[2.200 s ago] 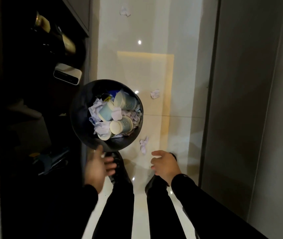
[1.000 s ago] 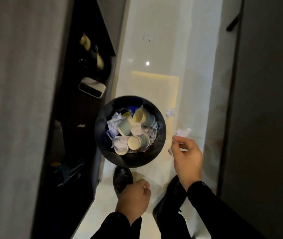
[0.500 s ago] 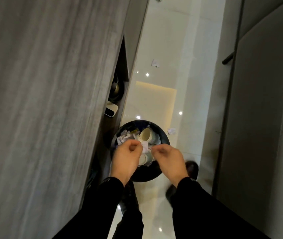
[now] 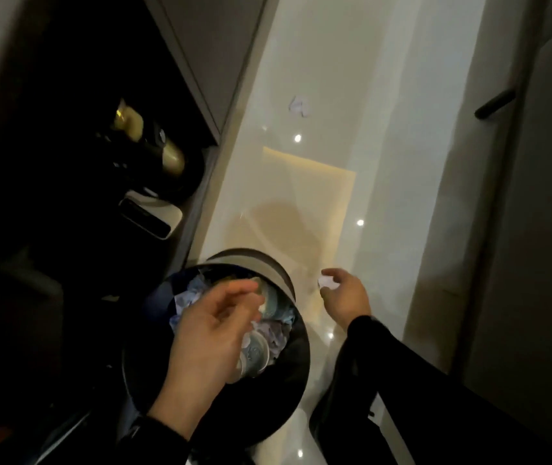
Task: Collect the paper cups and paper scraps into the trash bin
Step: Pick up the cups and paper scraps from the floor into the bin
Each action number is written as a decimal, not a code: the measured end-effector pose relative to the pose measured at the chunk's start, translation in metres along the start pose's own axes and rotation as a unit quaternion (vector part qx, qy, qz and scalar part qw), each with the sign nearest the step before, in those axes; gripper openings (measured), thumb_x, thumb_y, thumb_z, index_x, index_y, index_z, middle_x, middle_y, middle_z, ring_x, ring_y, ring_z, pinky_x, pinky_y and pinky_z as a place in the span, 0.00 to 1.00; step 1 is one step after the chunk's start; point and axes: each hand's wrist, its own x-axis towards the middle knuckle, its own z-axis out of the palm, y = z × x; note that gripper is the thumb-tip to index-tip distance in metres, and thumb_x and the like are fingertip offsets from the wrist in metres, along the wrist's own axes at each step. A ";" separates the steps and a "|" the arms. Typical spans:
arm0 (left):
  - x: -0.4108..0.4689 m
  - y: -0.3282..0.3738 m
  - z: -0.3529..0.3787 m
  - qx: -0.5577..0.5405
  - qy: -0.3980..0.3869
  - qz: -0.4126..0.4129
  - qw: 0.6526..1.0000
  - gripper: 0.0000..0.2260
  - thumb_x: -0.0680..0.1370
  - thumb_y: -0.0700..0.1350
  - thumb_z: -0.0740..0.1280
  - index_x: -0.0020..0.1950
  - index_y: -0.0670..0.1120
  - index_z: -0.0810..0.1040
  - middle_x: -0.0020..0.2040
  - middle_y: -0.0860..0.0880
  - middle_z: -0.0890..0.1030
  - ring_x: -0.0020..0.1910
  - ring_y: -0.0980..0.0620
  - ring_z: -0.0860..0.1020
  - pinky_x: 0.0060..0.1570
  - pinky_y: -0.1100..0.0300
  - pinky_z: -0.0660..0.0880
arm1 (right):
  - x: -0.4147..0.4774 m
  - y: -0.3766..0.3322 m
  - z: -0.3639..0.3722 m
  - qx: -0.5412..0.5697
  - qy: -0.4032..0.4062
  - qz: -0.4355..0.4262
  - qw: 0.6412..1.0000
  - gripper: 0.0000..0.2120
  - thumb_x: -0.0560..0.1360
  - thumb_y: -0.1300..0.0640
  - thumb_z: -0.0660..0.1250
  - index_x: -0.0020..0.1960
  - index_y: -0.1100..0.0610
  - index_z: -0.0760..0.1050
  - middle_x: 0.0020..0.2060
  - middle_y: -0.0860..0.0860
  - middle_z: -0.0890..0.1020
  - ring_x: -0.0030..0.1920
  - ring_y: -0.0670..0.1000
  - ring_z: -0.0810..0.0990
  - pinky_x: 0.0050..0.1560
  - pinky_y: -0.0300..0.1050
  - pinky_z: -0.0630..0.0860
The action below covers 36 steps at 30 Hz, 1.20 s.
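Pinching a paper scrap [image 4: 326, 282] in my right hand [image 4: 347, 298], lower center, I should release it squarely over the trash bin [image 4: 278, 391], where my left hand [image 4: 211, 333] hovers loosely spread.

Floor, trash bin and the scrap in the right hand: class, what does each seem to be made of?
Floor: probably polished tile or stone, since it mirrors ceiling lights. Trash bin: a smooth dark round wall, plastic or metal; cannot tell which. Scrap in the right hand: white crumpled paper, creased and matte.
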 end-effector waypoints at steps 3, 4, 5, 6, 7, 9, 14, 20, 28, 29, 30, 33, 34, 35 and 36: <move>0.009 -0.008 0.011 -0.039 0.020 0.014 0.999 0.05 0.73 0.36 0.68 0.42 0.45 0.82 0.29 0.53 0.83 0.30 0.62 0.79 0.33 0.74 0.75 | 0.028 0.019 0.016 -0.031 0.010 0.017 0.999 0.18 0.76 0.57 0.63 0.65 0.58 0.72 0.61 0.62 0.76 0.58 0.61 0.77 0.59 0.47 0.73; 0.010 -0.010 0.014 -0.049 0.026 0.014 0.998 0.05 0.73 0.36 0.68 0.42 0.44 0.82 0.30 0.53 0.83 0.30 0.62 0.79 0.33 0.73 0.75 | 0.033 0.025 0.021 -0.036 0.014 0.022 0.999 0.20 0.75 0.57 0.63 0.66 0.57 0.71 0.62 0.62 0.75 0.58 0.61 0.77 0.59 0.49 0.74; 0.012 -0.012 0.015 -0.054 0.028 0.014 0.998 0.05 0.73 0.36 0.68 0.42 0.45 0.82 0.30 0.53 0.83 0.30 0.62 0.79 0.33 0.73 0.76 | 0.038 0.031 0.025 -0.049 0.017 0.024 0.998 0.22 0.74 0.57 0.64 0.67 0.57 0.70 0.63 0.62 0.73 0.58 0.62 0.77 0.60 0.50 0.75; 0.014 -0.013 0.016 -0.054 0.030 0.014 0.998 0.06 0.73 0.37 0.68 0.41 0.47 0.82 0.31 0.52 0.83 0.30 0.62 0.79 0.33 0.72 0.76 | 0.043 0.035 0.029 -0.066 0.015 0.025 0.997 0.24 0.73 0.58 0.66 0.68 0.57 0.69 0.64 0.62 0.72 0.58 0.63 0.77 0.60 0.51 0.75; 0.015 -0.014 0.016 -0.049 0.032 0.014 0.998 0.07 0.73 0.37 0.68 0.40 0.48 0.81 0.32 0.52 0.84 0.31 0.61 0.79 0.34 0.72 0.76 | 0.047 0.038 0.032 -0.077 0.014 0.023 0.997 0.25 0.72 0.59 0.67 0.68 0.58 0.69 0.64 0.62 0.72 0.58 0.63 0.77 0.60 0.51 0.75; 0.018 -0.016 0.015 -0.035 0.038 0.010 0.999 0.07 0.72 0.39 0.68 0.38 0.50 0.81 0.35 0.50 0.84 0.33 0.59 0.79 0.35 0.71 0.77 | 0.056 0.041 0.037 -0.082 0.015 0.018 0.996 0.23 0.71 0.59 0.68 0.65 0.60 0.71 0.62 0.63 0.74 0.58 0.63 0.77 0.60 0.50 0.74; 0.012 -0.013 0.002 -0.017 0.047 0.017 0.999 0.04 0.69 0.45 0.68 0.36 0.53 0.82 0.36 0.51 0.85 0.33 0.60 0.80 0.35 0.71 0.77 | 0.056 0.038 0.038 -0.075 0.045 0.033 0.996 0.12 0.72 0.59 0.67 0.54 0.62 0.80 0.54 0.60 0.83 0.57 0.60 0.78 0.58 0.45 0.72; -0.009 -0.005 -0.019 0.027 0.068 -0.007 0.997 0.09 0.75 0.38 0.65 0.40 0.50 0.80 0.33 0.54 0.84 0.30 0.63 0.79 0.36 0.69 0.77 | -0.031 -0.033 -0.021 0.277 0.091 -0.024 0.956 0.05 0.70 0.62 0.71 0.43 0.55 0.78 0.40 0.52 0.82 0.32 0.43 0.80 0.33 0.35 0.79; -0.041 0.024 -0.036 0.051 0.074 -0.054 0.995 0.10 0.75 0.36 0.63 0.42 0.50 0.78 0.40 0.50 0.83 0.38 0.54 0.80 0.44 0.59 0.75 | -0.156 -0.094 -0.033 0.126 -0.157 -0.148 0.968 0.14 0.67 0.65 0.74 0.39 0.47 0.75 0.33 0.47 0.77 0.30 0.39 0.76 0.35 0.29 0.74; -0.043 0.027 -0.038 0.052 0.070 -0.052 0.995 0.10 0.75 0.36 0.64 0.43 0.50 0.78 0.41 0.49 0.83 0.39 0.52 0.80 0.44 0.58 0.76 | -0.160 -0.093 -0.028 0.097 -0.173 -0.144 0.969 0.14 0.67 0.63 0.74 0.40 0.46 0.74 0.34 0.47 0.77 0.31 0.40 0.76 0.37 0.30 0.74; -0.045 0.029 -0.041 0.054 0.068 -0.051 0.995 0.09 0.75 0.36 0.63 0.43 0.49 0.78 0.41 0.47 0.83 0.40 0.50 0.80 0.45 0.57 0.76 | -0.160 -0.091 -0.025 0.070 -0.162 -0.141 0.974 0.13 0.67 0.60 0.74 0.41 0.46 0.73 0.36 0.47 0.77 0.33 0.42 0.77 0.38 0.31 0.74; -0.049 0.032 -0.050 0.060 0.058 -0.053 0.995 0.08 0.76 0.36 0.62 0.45 0.47 0.78 0.42 0.45 0.81 0.42 0.48 0.79 0.47 0.55 0.75 | -0.156 -0.073 -0.021 -0.037 -0.017 -0.112 0.993 0.17 0.67 0.49 0.73 0.52 0.46 0.70 0.46 0.48 0.74 0.41 0.48 0.76 0.43 0.39 0.73; -0.051 0.030 -0.053 0.060 0.057 -0.056 0.995 0.08 0.76 0.36 0.62 0.45 0.47 0.78 0.42 0.46 0.81 0.42 0.48 0.79 0.46 0.56 0.75 | -0.154 -0.064 -0.019 -0.058 -0.005 -0.074 0.996 0.23 0.67 0.47 0.73 0.58 0.49 0.69 0.50 0.50 0.73 0.45 0.51 0.77 0.45 0.42 0.73; -0.053 0.028 -0.055 0.058 0.056 -0.061 0.995 0.08 0.76 0.36 0.62 0.45 0.47 0.77 0.42 0.46 0.81 0.41 0.49 0.78 0.44 0.59 0.75 | -0.151 -0.056 -0.017 -0.061 -0.033 -0.023 0.997 0.26 0.67 0.47 0.72 0.61 0.52 0.68 0.52 0.53 0.75 0.48 0.54 0.77 0.47 0.46 0.74; -0.055 0.025 -0.057 0.058 0.054 -0.067 0.995 0.08 0.76 0.36 0.61 0.46 0.47 0.77 0.43 0.46 0.81 0.40 0.50 0.78 0.43 0.61 0.74 | -0.149 -0.049 -0.013 -0.042 -0.079 0.022 0.996 0.23 0.68 0.49 0.71 0.59 0.54 0.69 0.52 0.56 0.77 0.49 0.56 0.78 0.49 0.49 0.77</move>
